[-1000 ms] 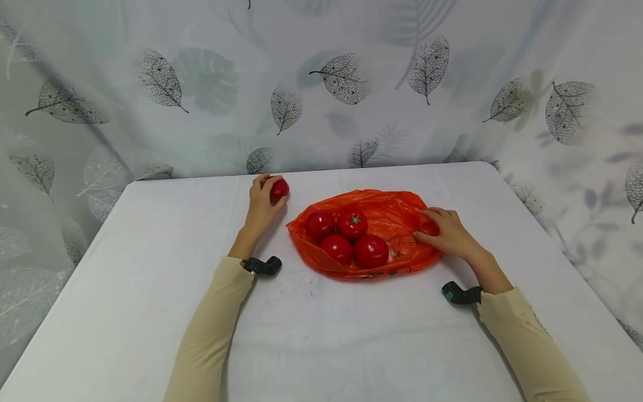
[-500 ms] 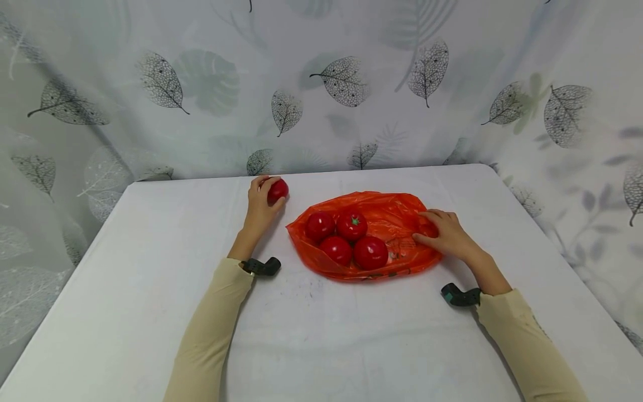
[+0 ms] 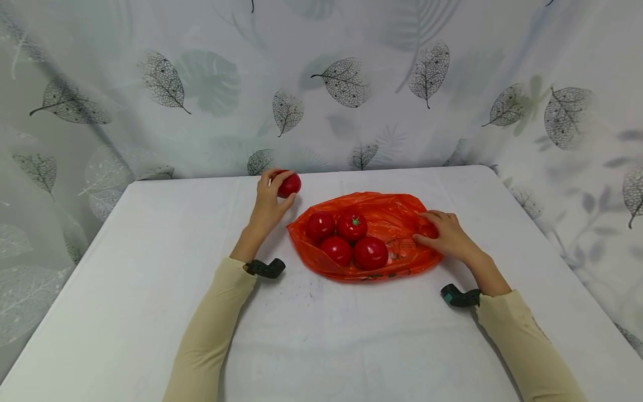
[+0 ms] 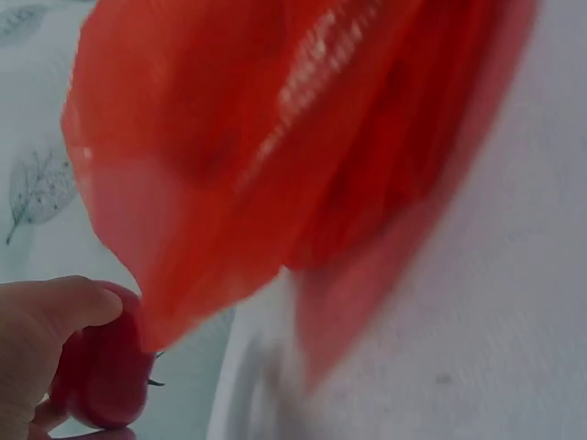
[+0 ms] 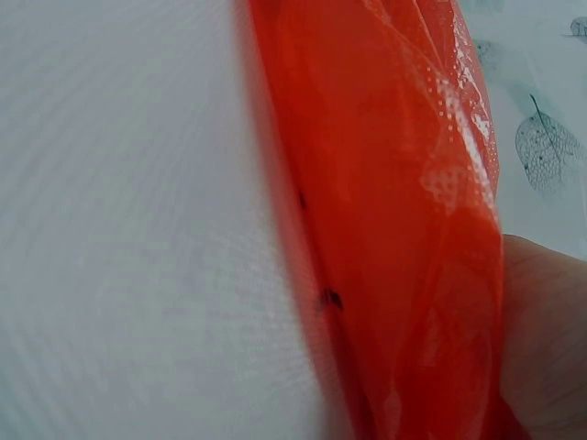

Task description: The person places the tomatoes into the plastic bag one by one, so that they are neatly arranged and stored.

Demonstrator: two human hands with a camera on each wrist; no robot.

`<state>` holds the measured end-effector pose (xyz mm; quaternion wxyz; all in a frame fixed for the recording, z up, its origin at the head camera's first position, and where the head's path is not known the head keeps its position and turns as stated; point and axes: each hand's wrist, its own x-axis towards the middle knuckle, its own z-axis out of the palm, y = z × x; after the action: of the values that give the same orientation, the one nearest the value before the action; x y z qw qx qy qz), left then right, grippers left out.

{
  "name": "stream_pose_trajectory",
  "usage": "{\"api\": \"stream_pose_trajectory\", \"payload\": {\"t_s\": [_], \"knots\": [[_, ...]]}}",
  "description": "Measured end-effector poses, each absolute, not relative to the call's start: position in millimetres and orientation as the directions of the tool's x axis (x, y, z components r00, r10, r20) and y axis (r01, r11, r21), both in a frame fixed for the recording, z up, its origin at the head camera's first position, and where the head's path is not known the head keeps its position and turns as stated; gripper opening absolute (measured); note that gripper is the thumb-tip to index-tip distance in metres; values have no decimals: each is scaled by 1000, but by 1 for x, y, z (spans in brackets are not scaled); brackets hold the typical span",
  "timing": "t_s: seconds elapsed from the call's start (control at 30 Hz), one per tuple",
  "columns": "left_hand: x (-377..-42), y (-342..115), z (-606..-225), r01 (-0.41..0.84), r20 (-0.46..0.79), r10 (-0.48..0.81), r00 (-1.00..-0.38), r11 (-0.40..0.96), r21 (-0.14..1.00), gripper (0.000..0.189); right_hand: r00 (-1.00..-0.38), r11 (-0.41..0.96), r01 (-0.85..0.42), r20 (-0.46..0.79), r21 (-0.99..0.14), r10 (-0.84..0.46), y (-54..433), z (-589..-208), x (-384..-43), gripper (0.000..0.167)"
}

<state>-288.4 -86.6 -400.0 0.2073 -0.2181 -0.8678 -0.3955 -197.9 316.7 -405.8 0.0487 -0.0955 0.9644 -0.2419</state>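
Note:
My left hand [image 3: 268, 204] holds a shiny red tomato [image 3: 289, 185] near the far edge of the table, left of and behind a red plastic bag [image 3: 397, 212]. In the left wrist view the thumb lies across this tomato [image 4: 115, 376], and its dark stem tips show at the side. Several more tomatoes [image 3: 370, 253] sit in the open left part of the bag, one with a green stem showing. My right hand [image 3: 449, 237] grips the bag's right end, thumb toward me and fingers on the far side. Its fingertips are partly hidden by the red film in the right wrist view.
The bag lies on a white-covered table [image 3: 321, 346], which ends at a far edge just behind the left hand. A leaf-patterned curtain [image 3: 321, 84] hangs behind and along both sides. Each wrist wears a black camera mount [image 3: 266, 268].
My left hand has moved slightly right and up with the tomato, closer to the bag, after staying nearly still earlier. The right hand and the bag stay in place.

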Motion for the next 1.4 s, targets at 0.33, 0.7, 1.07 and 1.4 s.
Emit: {"api": "stream_pose_trajectory", "payload": {"t_s": [0.33, 0.7, 1.07, 1.4], "knots": [[-276, -69, -383, 595, 545, 281, -790, 567, 570, 50, -976, 862, -164, -46, -479, -211, 316, -405, -197, 65], [-261, -45, -369, 685, 573, 389, -722, 522, 509, 49, -976, 864, -170, -43, -475, -215, 316, -405, -197, 66], [-250, -22, -354, 748, 583, 471, -662, 457, 481, 46, -976, 864, -163, -52, -477, -212, 315, -404, -196, 66], [-235, 0, -351, 798, 564, 566, -602, 403, 447, 48, -978, 872, -155, -56, -464, -203, 315, -403, -197, 66]]}}
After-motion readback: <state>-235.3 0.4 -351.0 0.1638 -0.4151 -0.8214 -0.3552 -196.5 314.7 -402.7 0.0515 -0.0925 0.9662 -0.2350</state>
